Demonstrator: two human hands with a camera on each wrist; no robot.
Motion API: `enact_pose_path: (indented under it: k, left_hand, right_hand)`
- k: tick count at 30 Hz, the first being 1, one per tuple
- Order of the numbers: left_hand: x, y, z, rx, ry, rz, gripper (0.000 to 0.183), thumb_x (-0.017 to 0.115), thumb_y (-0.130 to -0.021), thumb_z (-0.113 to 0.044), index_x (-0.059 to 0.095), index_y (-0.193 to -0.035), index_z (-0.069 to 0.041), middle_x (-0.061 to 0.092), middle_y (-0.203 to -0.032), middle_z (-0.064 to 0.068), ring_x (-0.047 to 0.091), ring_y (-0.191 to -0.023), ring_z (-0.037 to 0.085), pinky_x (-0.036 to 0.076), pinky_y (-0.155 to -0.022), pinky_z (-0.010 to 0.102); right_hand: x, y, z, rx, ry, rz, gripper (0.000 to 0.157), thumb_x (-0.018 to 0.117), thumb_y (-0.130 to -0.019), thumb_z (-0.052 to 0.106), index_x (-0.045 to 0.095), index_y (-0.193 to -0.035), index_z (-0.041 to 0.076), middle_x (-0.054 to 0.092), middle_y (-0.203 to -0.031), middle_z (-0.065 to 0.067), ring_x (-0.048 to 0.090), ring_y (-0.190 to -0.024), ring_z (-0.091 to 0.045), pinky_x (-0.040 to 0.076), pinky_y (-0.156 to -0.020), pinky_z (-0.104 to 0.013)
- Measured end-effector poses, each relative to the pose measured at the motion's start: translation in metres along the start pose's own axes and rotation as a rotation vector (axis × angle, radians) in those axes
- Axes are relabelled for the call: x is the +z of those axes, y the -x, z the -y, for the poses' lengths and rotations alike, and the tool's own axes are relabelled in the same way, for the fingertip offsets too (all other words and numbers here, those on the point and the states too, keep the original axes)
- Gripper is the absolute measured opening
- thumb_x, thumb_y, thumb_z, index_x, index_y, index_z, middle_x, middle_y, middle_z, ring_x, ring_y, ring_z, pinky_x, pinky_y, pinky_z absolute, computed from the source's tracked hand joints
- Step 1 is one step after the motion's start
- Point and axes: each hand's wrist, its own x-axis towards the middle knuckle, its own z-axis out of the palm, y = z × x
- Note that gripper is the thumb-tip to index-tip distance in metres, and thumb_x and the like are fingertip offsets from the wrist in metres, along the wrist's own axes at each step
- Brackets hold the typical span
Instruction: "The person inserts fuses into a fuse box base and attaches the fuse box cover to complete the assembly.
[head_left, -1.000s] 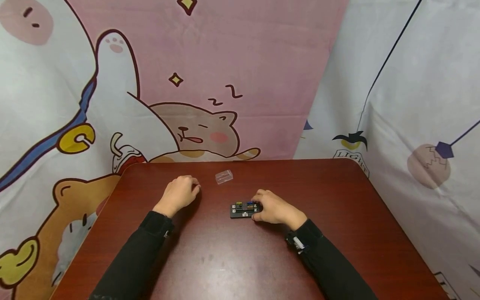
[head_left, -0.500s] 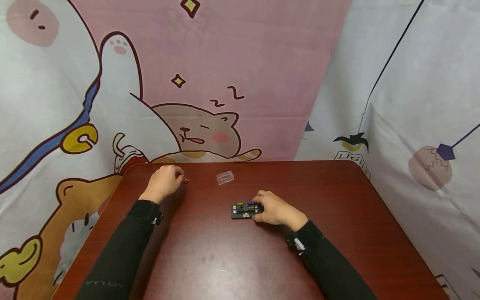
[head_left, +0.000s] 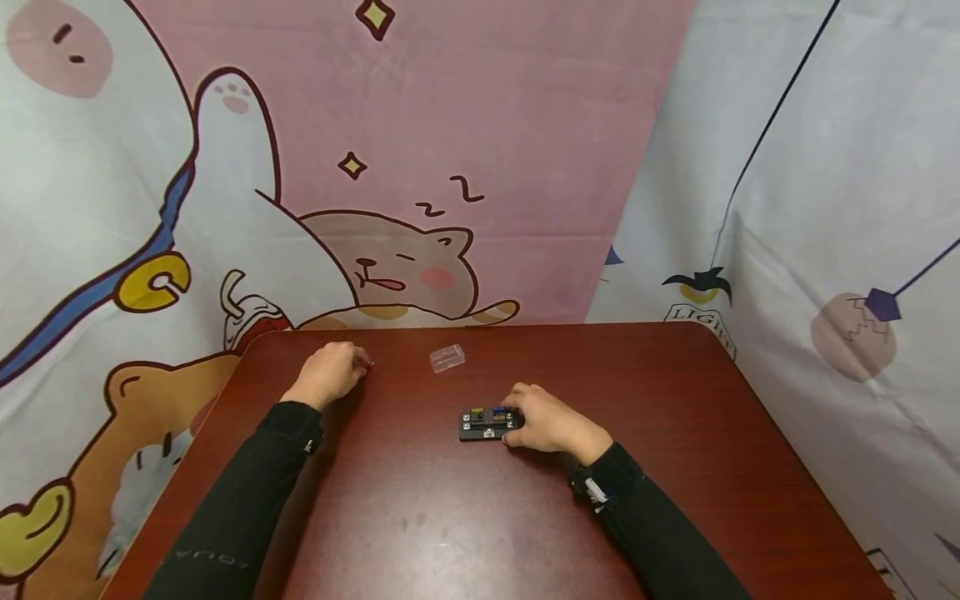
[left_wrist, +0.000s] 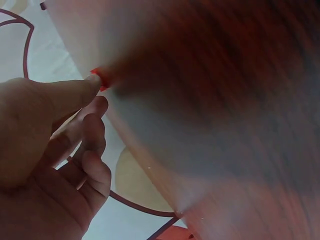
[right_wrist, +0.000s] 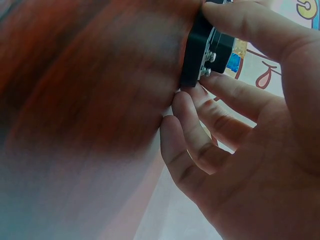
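Note:
In the head view, my left hand [head_left: 327,375] is near the table's far left edge. Its thumb and fingertips pinch a small red piece [left_wrist: 104,82]; its exact kind is too small to make out. The remaining fingers are loosely curled below, as the left wrist view shows. My right hand [head_left: 553,422] grips the right end of a flat black base with mounted parts [head_left: 482,427], which lies on the table. Yellow and blue blocks and metal screws [right_wrist: 208,72] show on that base. The right thumb is on one long side, the fingers on the other.
Behind the black base, a small clear plastic piece [head_left: 447,358] lies on the brown wooden table [head_left: 420,517]. A cartoon-printed cloth [head_left: 540,167] hangs beyond the far edge and along the sides.
My left hand has moved left, away from the clear piece, and the red piece now shows at its fingertips. My right hand and the black base stay put.

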Motion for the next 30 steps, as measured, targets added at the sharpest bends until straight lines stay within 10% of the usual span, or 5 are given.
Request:
enact_pose_path:
  k: [30]
  left_hand:
    - [0.0017, -0.0022, 0.0007, 0.037, -0.044, 0.020, 0.016, 0.076, -0.093, -0.009, 0.081, -0.107, -0.006, 0.079, -0.111, 0.018, 0.072, -0.098, 0.036, 0.058, -0.087, 0.059]
  right_hand:
    - [0.0003, 0.0003, 0.0002, -0.013, -0.006, -0.015, 0.052, 0.083, -0.085, 0.035, 0.071, -0.131, 0.013, 0.062, -0.120, 0.001, 0.055, -0.112, -0.021, 0.050, -0.097, -0.043]
